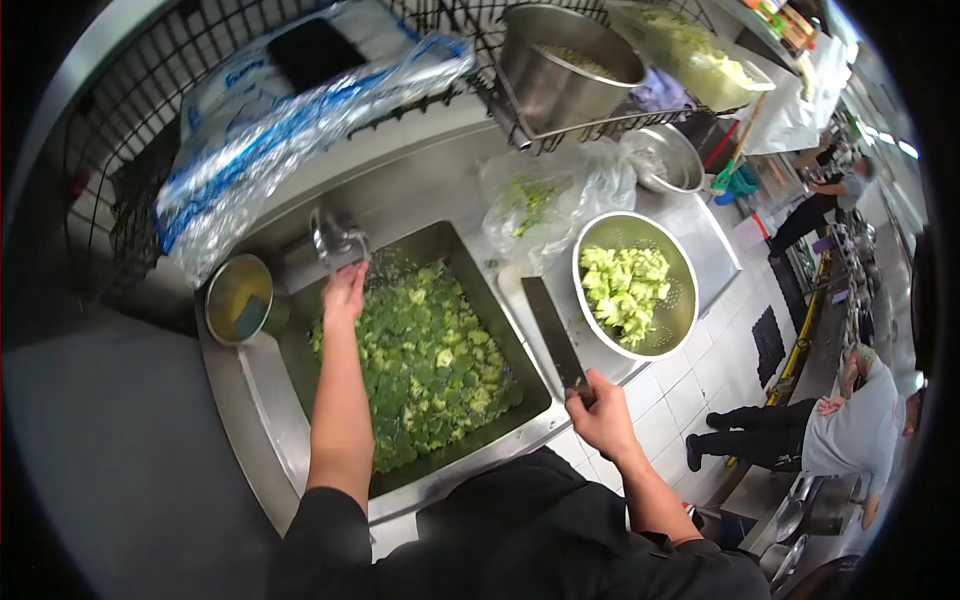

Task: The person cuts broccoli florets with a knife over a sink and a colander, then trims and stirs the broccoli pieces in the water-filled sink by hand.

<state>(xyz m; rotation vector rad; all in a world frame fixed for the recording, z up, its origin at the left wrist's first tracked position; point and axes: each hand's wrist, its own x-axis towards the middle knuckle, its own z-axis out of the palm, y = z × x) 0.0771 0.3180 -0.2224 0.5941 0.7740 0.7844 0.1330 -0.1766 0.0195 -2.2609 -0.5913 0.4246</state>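
Observation:
My left hand (345,292) reaches under the faucet (338,240), its fingers stretched out beside running water. Below it, a metal sink (530,400) holds many green florets (430,350) that look like broccoli, in water. In my right hand (602,415) is the handle of a knife (552,330) with a broad dark blade. The blade lies over the counter between the sink and a white-rimmed colander (577,265). Pale green cut vegetable pieces (625,290) fill the colander's middle.
A round metal bowl (222,300) with a sponge sits left of the sink. Behind are a plastic bag (590,185) with green scraps and a metal bowl (680,165). A wire shelf above holds a large pot (540,90). Two people stand in the aisle at right.

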